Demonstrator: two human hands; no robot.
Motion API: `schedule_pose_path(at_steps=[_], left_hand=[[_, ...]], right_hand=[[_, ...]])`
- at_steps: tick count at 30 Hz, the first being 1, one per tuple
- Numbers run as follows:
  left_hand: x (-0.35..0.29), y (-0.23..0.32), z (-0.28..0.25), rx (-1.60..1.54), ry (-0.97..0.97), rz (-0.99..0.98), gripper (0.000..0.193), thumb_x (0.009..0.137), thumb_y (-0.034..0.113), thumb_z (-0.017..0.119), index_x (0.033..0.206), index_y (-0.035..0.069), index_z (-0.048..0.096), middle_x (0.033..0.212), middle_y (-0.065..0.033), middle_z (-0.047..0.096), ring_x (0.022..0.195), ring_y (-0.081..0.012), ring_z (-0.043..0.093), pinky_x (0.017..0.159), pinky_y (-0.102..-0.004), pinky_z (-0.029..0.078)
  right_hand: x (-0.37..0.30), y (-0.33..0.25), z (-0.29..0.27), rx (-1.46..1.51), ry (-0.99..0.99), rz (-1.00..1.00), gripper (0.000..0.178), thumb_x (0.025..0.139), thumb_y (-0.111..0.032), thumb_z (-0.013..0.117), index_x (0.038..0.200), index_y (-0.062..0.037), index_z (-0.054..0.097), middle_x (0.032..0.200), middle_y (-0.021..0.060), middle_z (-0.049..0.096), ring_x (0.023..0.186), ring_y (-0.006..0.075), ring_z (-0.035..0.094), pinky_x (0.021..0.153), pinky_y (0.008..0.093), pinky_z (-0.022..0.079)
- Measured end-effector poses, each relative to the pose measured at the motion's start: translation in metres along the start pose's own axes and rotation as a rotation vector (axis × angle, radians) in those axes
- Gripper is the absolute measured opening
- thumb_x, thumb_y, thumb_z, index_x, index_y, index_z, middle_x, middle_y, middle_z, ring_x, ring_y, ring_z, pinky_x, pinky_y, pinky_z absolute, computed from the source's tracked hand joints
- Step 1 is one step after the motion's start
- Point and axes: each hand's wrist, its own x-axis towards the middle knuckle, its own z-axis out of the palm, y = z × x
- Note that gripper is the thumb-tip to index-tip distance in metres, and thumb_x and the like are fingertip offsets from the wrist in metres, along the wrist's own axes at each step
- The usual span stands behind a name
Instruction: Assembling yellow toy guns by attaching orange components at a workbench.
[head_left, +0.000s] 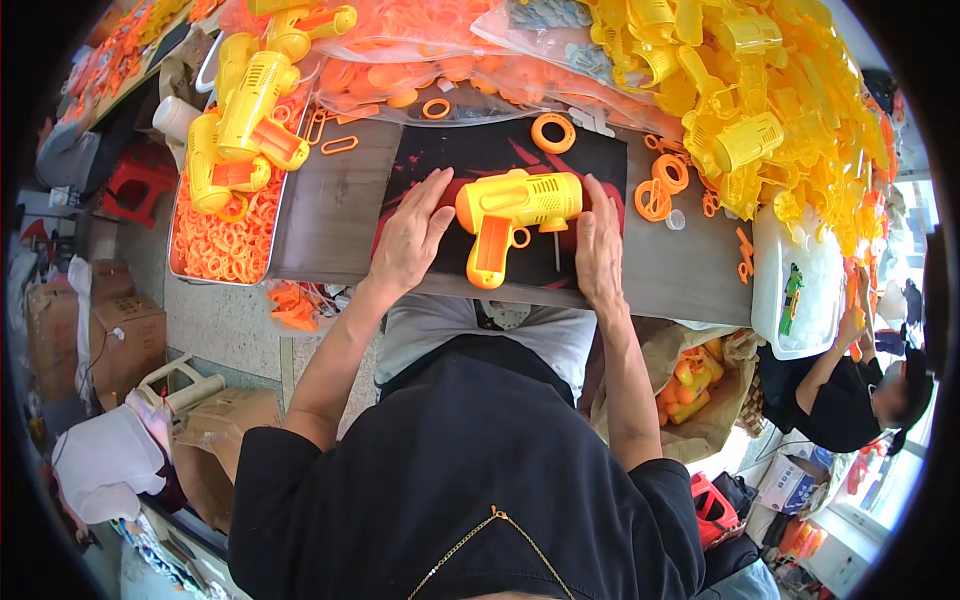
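Note:
A yellow toy gun (530, 203) with an orange open-sided handle lies on a black mat with red patches (420, 150). Its rounded end points left, its slotted barrel right. To its left rests my left hand (410, 235), fingers stretched out and apart from the gun. My right hand (599, 245) is upright beside the barrel's right end, fingers extended; whether it touches the barrel I cannot tell. Neither hand holds anything. A small orange ring (520, 237) sits by the handle, and a thin metal shaft (558, 252) lies near the right hand.
Orange rings (553, 133) lie behind and right of the mat. At left, a tray of small orange parts (220, 240) stands below stacked yellow gun bodies (250, 105). Yellow shells (750, 140) heap at the far right, above a white bin (800, 330). Another person (840, 400) works at right.

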Motion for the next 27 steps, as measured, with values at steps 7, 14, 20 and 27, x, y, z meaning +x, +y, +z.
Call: schedule_pose_path(at_steps=[7, 14, 20, 27], left_hand=[[-0.006, 0.002, -0.009, -0.013, -0.026, -0.011, 0.055, 0.105, 0.040, 0.047, 0.144, 0.001, 0.047, 0.143, -0.0227, 0.052, 0.135, -0.0373, 0.048, 0.114, -0.0429, 0.037], [0.007, 0.009, -0.019, -0.015, 0.025, -0.034, 0.043, 0.102, 0.031, 0.056, 0.131, 0.000, 0.059, 0.132, -0.0194, 0.062, 0.122, -0.0355, 0.059, 0.103, -0.0392, 0.046], [0.008, 0.018, -0.011, -0.029, 0.076, 0.001, 0.034, 0.101, 0.024, 0.059, 0.124, 0.000, 0.063, 0.126, -0.0177, 0.065, 0.116, -0.0336, 0.063, 0.099, -0.0377, 0.049], [0.009, 0.019, -0.011, -0.087, 0.092, 0.004, 0.030, 0.100, 0.021, 0.060, 0.121, 0.000, 0.065, 0.124, -0.0167, 0.066, 0.113, -0.0317, 0.065, 0.097, -0.0364, 0.050]], right_hand=[[-0.019, -0.012, 0.001, 0.227, 0.021, 0.113, 0.051, 0.106, -0.034, 0.036, 0.144, 0.0000, 0.044, 0.141, 0.0226, 0.051, 0.134, 0.0366, 0.047, 0.114, 0.0439, 0.034], [0.083, 0.019, -0.025, -0.337, 0.192, -0.174, 0.016, 0.090, -0.017, 0.068, 0.102, -0.0060, 0.069, 0.094, 0.0111, 0.068, 0.093, 0.0285, 0.063, 0.081, 0.0398, 0.050], [0.137, 0.045, -0.007, -0.806, 0.088, -0.417, 0.022, 0.087, -0.025, 0.071, 0.097, -0.0063, 0.069, 0.090, 0.0096, 0.070, 0.090, 0.0274, 0.068, 0.079, 0.0425, 0.052], [0.147, 0.052, 0.013, -1.044, 0.115, -0.529, 0.007, 0.078, -0.011, 0.070, 0.080, -0.0049, 0.070, 0.075, 0.0109, 0.071, 0.069, 0.0257, 0.071, 0.073, 0.0400, 0.053]])
